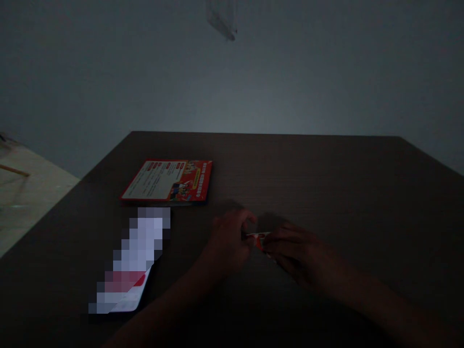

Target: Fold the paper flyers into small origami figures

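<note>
Between my hands, low over the dark table, is a small red-and-white printed piece point(258, 240), thin like a card or packet; its exact kind is too dim to tell. My left hand point(230, 239) is closed on its left end, thumb and fingers curled round it. From the other side, my right hand point(299, 249) grips the right end with bent fingers, hiding much of it. Only a short patterned stretch shows in the gap between the two hands.
A red-and-white printed booklet or flat box point(165, 181) lies beyond my left hand. Nearer, a lit smartphone point(130, 302), partly pixelated, lies beside my left forearm. The brown table point(308, 169) reaches a pale wall point(326, 72), where a clear object point(223, 19) hangs.
</note>
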A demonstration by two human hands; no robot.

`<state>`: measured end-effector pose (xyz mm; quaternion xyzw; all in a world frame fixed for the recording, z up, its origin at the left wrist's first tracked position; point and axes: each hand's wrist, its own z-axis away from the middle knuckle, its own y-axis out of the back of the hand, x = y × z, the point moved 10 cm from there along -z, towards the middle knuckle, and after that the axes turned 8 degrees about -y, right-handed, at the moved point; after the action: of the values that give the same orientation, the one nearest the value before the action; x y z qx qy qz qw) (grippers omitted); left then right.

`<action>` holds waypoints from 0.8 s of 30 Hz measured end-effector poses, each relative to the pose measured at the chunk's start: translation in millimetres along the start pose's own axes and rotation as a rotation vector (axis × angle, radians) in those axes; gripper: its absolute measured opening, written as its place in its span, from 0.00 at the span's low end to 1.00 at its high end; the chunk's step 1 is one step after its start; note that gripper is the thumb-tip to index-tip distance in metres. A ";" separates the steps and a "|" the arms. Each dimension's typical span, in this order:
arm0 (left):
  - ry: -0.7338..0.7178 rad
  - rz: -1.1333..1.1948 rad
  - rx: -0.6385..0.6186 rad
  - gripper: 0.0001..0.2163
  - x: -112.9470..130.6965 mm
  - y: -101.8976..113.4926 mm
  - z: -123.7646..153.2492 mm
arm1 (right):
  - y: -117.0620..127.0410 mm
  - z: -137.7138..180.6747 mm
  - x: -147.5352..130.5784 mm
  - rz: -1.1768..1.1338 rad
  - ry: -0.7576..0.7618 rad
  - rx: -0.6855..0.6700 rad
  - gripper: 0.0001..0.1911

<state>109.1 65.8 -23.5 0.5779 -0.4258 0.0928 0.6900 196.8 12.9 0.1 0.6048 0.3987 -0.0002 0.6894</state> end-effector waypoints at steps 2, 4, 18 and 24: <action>-0.008 -0.049 0.019 0.13 0.9 1.8 -0.4 | 0.5 0.4 -0.2 -0.003 0.006 0.012 0.10; -0.013 -0.077 0.031 0.13 1.5 2.6 -0.4 | 2.0 1.1 -1.0 -0.006 0.018 0.033 0.11; -0.041 -0.092 0.117 0.11 5.8 7.3 3.1 | -1.1 -1.2 -0.4 0.027 -0.045 -0.022 0.08; -0.218 -0.246 0.047 0.04 25.6 4.9 14.5 | 3.5 2.2 9.7 0.017 -0.105 0.009 0.10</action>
<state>115.0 45.3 -2.6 0.6483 -0.4218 -0.0454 0.6322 206.3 16.6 -2.4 0.6103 0.3567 -0.0277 0.7067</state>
